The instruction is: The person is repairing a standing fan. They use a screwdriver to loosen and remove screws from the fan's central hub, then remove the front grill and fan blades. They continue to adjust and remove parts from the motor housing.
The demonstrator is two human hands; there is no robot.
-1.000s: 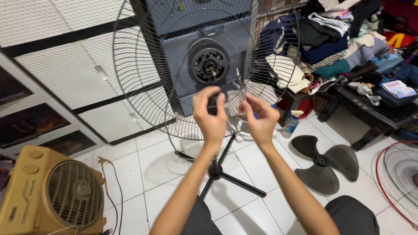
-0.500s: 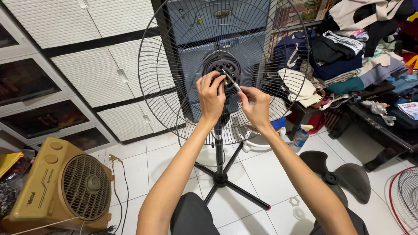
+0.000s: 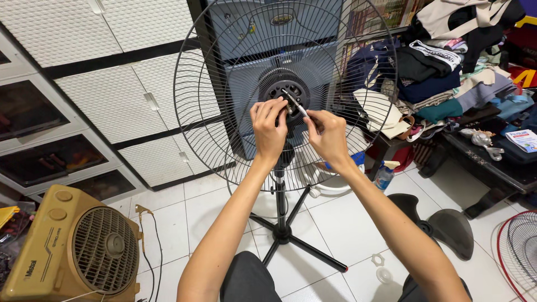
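- The left hand (image 3: 269,127) was curled with its fingertips pressed to the round black motor hub (image 3: 286,95) at the centre of the large black wire fan guard (image 3: 224,84).
- The right hand (image 3: 329,134) pinched a thin silver-tipped tool (image 3: 295,104), whose end lay against the hub.
- The guard stood upright on a black pole with a splayed-leg base (image 3: 282,232) on the white tiled floor (image 3: 335,223).
- A black three-lobed fan blade (image 3: 442,223) lay on the floor to the right.
- A tan plastic box fan (image 3: 78,251) sat at lower left.
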